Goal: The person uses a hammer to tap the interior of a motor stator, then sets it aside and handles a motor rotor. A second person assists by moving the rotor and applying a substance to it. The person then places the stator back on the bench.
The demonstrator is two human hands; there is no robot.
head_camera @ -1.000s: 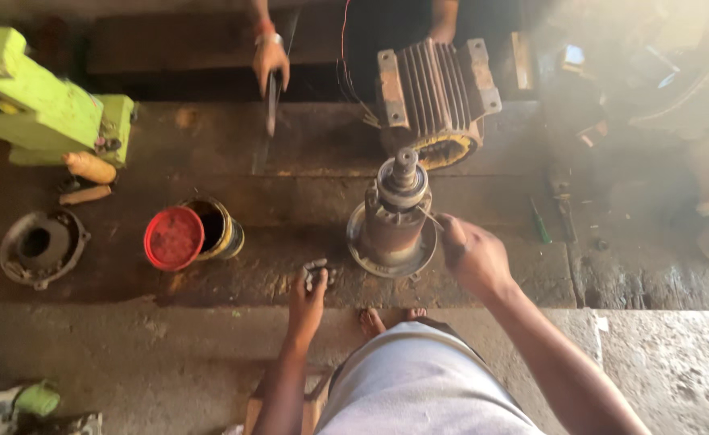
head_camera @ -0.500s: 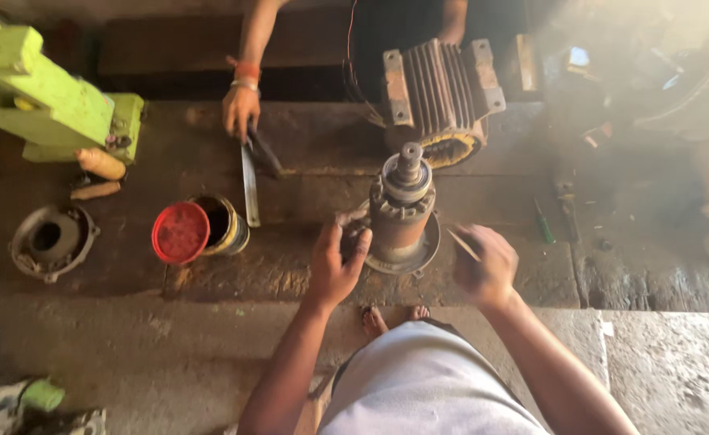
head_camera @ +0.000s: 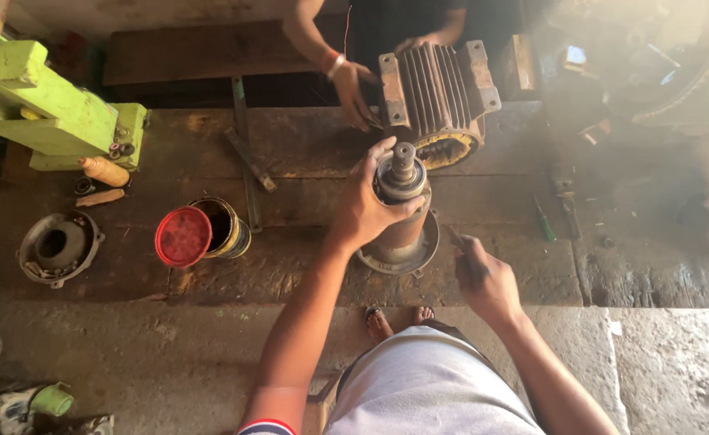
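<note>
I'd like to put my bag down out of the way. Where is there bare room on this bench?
Bare patches: the stone ledge below the red-lidded tin, and the slab right of the green screwdriver. Crowded: around the upright rotor gripped by the left hand, and the finned housing.

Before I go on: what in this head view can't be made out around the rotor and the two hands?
- Head view: the tool in the right hand is mostly wrapped by the fingers; only a thin tip shows, kind unclear.
- The left hand covers the near side of the rotor.
- Haze at the right washes out the small parts on the bench.
- The other person's hand hides part of the ribbed motor housing.
</note>
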